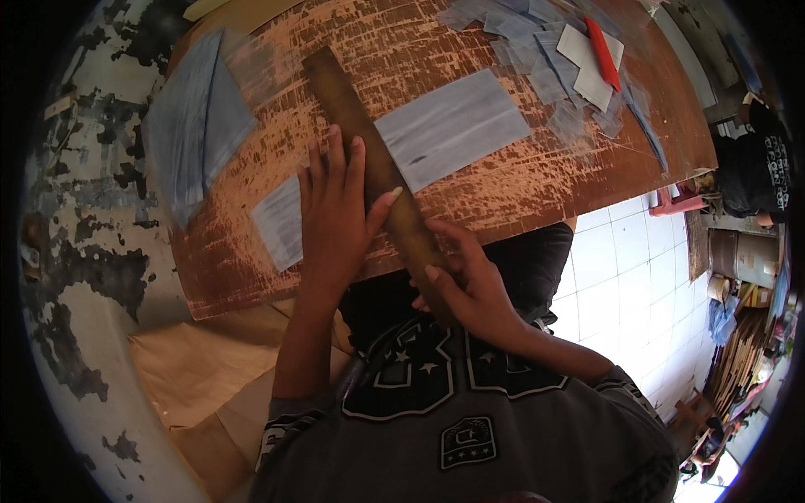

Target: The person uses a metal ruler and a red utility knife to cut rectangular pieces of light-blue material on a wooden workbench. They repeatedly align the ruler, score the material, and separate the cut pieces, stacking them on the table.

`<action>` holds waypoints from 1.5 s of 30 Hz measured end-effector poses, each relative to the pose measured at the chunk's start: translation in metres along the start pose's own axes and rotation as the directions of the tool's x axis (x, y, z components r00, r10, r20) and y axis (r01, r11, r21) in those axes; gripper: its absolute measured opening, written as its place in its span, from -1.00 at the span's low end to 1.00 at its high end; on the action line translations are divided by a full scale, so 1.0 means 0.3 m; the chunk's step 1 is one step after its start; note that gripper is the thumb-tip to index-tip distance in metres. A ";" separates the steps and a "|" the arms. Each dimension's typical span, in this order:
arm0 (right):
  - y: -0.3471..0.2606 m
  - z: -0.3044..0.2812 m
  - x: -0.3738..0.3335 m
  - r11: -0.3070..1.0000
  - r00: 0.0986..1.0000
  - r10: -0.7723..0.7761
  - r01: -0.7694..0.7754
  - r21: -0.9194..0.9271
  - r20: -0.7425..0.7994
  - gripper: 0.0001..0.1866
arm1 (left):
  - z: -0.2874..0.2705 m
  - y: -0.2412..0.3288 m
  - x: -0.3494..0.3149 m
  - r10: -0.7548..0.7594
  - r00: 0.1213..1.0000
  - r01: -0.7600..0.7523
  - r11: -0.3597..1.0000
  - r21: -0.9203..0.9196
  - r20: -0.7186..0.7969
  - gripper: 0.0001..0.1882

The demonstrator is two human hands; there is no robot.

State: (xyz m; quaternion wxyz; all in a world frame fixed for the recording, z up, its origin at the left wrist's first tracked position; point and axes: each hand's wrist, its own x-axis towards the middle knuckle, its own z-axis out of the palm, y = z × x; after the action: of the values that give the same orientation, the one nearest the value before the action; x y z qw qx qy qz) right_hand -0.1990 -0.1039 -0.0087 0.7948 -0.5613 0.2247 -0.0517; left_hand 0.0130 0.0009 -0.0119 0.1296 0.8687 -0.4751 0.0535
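A long flat brown bar [379, 159], like a straightedge, slants across a pale grey translucent sheet [457, 126] on the worn table. My left hand [335, 184] lies over the bar's left side and the sheet, fingers stretched out and apart, thumb on the bar. The left end of the sheet [281, 222] shows beside that hand. Near the table's front edge, my right hand [470, 281] grips the bar's near end, thumb on top and fingers around its right side. The bar's near tip reaches past the table edge toward my shirt.
The brown table [537, 184] has a heavily scratched top. Stacked grey sheets [197, 126] lie at its left. Cut clear pieces [520, 38], a white card [583, 67] and a slim red object [602, 54] lie far right. Brown paper [205, 369] sits below left. Another person [755, 168] is at the right.
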 end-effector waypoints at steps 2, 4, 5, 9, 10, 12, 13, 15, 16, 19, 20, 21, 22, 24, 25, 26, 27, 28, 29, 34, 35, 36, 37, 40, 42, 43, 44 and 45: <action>0.005 0.001 0.003 1.000 1.000 -0.010 0.010 -0.008 0.002 -0.37 | -0.012 0.005 0.006 0.012 1.000 -0.013 0.998 0.068 0.025 -0.13; 0.008 0.000 0.000 1.000 1.000 -0.013 0.013 0.000 0.001 -0.37 | -0.019 0.010 0.009 0.025 0.999 -0.029 0.994 0.109 0.044 -0.11; 0.008 -0.001 -0.001 1.000 1.000 -0.008 0.008 0.010 0.000 -0.37 | -0.021 0.011 0.010 0.029 0.998 -0.035 0.993 0.115 0.050 -0.10; 0.003 0.000 0.000 0.999 1.000 0.021 -0.021 0.025 -0.005 -0.37 | -0.029 -0.009 0.012 0.064 0.995 -0.075 0.987 0.143 0.082 -0.02; 0.004 0.000 0.000 0.999 1.000 0.021 -0.021 0.026 -0.002 -0.37 | -0.036 -0.014 0.014 0.079 0.991 -0.092 0.987 0.133 0.103 0.02; 0.006 -0.003 0.001 0.999 1.000 0.022 -0.022 0.027 0.004 -0.37 | -0.060 -0.021 0.022 0.109 0.983 -0.126 0.986 0.112 0.145 0.12; 0.004 -0.005 0.001 0.999 0.999 0.029 -0.029 0.019 0.017 -0.36 | -0.072 -0.023 0.026 0.125 0.978 -0.138 0.988 0.070 0.166 0.17; -0.003 -0.007 0.003 0.999 0.998 0.043 -0.043 0.004 0.045 -0.33 | -0.102 -0.025 0.033 0.156 0.966 -0.157 0.988 -0.011 0.205 0.27; -0.001 -0.006 0.004 0.999 0.998 0.036 -0.036 0.001 0.042 -0.33 | -0.117 -0.025 0.036 0.155 0.960 -0.152 0.988 -0.029 0.235 0.31; 0.004 -0.002 0.007 0.999 0.999 0.034 -0.034 -0.003 0.040 -0.33 | -0.143 -0.021 0.043 0.146 0.939 -0.131 0.989 -0.068 0.312 0.41; 0.002 -0.003 0.007 0.999 0.998 0.048 -0.048 -0.002 0.045 -0.33 | -0.144 -0.016 0.045 0.137 0.934 -0.119 0.990 -0.073 0.331 0.42; -0.002 -0.007 0.005 0.998 0.997 0.060 -0.060 -0.001 0.047 -0.32 | -0.145 -0.010 0.048 0.130 0.928 -0.109 0.991 -0.078 0.348 0.43; 0.002 -0.006 0.005 0.998 0.997 0.057 -0.058 0.023 0.049 -0.33 | -0.141 -0.012 0.045 0.128 0.928 -0.112 0.992 -0.066 0.350 0.44; 0.019 -0.008 0.005 0.997 0.998 0.049 -0.051 0.062 0.035 -0.33 | -0.123 -0.019 0.043 0.142 0.927 -0.130 0.990 -0.056 0.347 0.45; 0.033 -0.026 0.006 0.992 0.997 -0.070 0.073 -0.103 0.031 -0.33 | -0.118 -0.007 0.053 0.113 0.920 -0.104 0.994 -0.044 0.375 0.45; 0.053 -0.039 0.017 0.945 0.982 -0.181 0.187 -0.267 0.047 -0.32 | -0.134 -0.002 0.054 0.087 0.910 -0.080 0.996 -0.032 0.405 0.45; 0.007 -0.064 0.011 0.903 0.983 -0.175 0.179 -0.391 0.048 -0.33 | -0.133 0.003 0.061 0.077 0.900 -0.069 0.997 -0.033 0.430 0.45; -0.041 -0.080 0.008 0.847 0.984 -0.165 0.178 -0.501 0.070 -0.34 | -0.146 -0.003 0.052 0.080 0.895 -0.059 0.996 -0.062 0.438 0.43; -0.092 -0.106 0.000 0.776 0.985 -0.154 0.171 -0.607 0.082 -0.35 | -0.140 0.005 0.053 0.083 0.896 -0.057 0.996 -0.073 0.437 0.42; -0.316 -0.350 0.102 0.698 0.902 -0.407 0.206 -0.686 -0.144 -0.58 | -0.154 0.010 0.057 0.059 0.882 -0.030 0.997 -0.070 0.468 0.40; -0.383 -0.423 0.173 0.557 0.830 -0.512 0.126 -0.821 -0.220 -0.65 | -0.153 0.004 0.048 0.067 0.883 -0.037 0.997 -0.073 0.465 0.40; -0.465 -0.501 0.240 0.406 0.736 -0.622 0.008 -0.914 -0.269 -0.70 | -0.154 0.000 0.049 0.083 0.882 -0.051 0.995 -0.080 0.463 0.40; -0.502 -0.610 0.317 0.256 0.643 -0.726 -0.080 -0.963 -0.246 -0.65 | -0.152 -0.003 0.052 0.100 0.882 -0.067 0.994 -0.086 0.460 0.39; -0.554 -0.943 0.472 -0.032 0.640 -0.751 -0.275 -0.961 -0.158 -0.43 | -0.150 0.025 0.086 0.106 0.854 -0.133 0.991 0.016 0.510 0.41; -0.558 -1.010 0.565 -0.136 0.710 -0.673 -0.394 -0.909 -0.207 -0.32 | -0.134 0.021 0.094 0.082 0.842 -0.121 0.992 0.038 0.534 0.44; -0.560 -1.022 0.595 -0.125 0.722 -0.652 -0.405 -0.906 -0.233 -0.30 | -0.126 0.009 0.095 0.077 0.837 -0.120 0.992 0.045 0.542 0.45; -0.559 -1.035 0.621 -0.114 0.731 -0.631 -0.419 -0.901 -0.259 -0.27 | -0.108 -0.016 0.082 0.119 0.853 -0.131 0.991 -0.012 0.508 0.50; -0.557 -1.035 0.632 -0.106 0.738 -0.609 -0.437 -0.893 -0.289 -0.25 | -0.107 -0.020 0.081 0.109 0.850 -0.124 0.992 -0.005 0.516 0.51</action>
State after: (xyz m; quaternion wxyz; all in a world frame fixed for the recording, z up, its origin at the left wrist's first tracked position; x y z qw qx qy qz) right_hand -0.1301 -0.4980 0.0041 -0.0477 -0.9052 0.4044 -0.1218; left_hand 0.0321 -0.0068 0.0232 -0.0180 0.8227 -0.5434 -0.1660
